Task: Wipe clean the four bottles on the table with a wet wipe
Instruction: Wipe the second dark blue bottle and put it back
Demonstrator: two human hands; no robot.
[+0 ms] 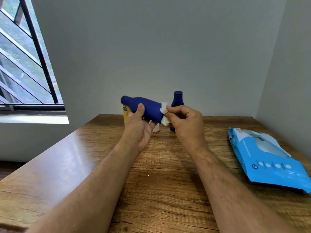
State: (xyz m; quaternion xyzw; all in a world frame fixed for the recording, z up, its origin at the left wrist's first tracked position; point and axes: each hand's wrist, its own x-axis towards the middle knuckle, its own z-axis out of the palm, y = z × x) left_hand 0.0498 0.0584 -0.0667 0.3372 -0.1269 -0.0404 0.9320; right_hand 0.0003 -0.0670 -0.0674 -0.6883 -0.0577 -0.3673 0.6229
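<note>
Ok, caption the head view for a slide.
Left hand holds a blue bottle sideways while right hand wipes its base with a wet wipe.

Wooden table (84, 165) fills lower frame | barred window (25, 64) upper left (greenery blurred beyond) | grey wall (151, 47) behind | blue wipes packet (269, 158) lies flat, right edge

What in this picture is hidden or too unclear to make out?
- Yellow bottle, head view: mostly hidden behind the held blue bottle and left hand; label unreadable.
- White bottle: only a sliver shows below the left hand.
- Standing blue bottle: lower part covered by the right hand.
- Wet wipe: mostly bunched inside the right hand's fingers.
- Wipes pack: print blurred, corner cut by the right edge.
</note>
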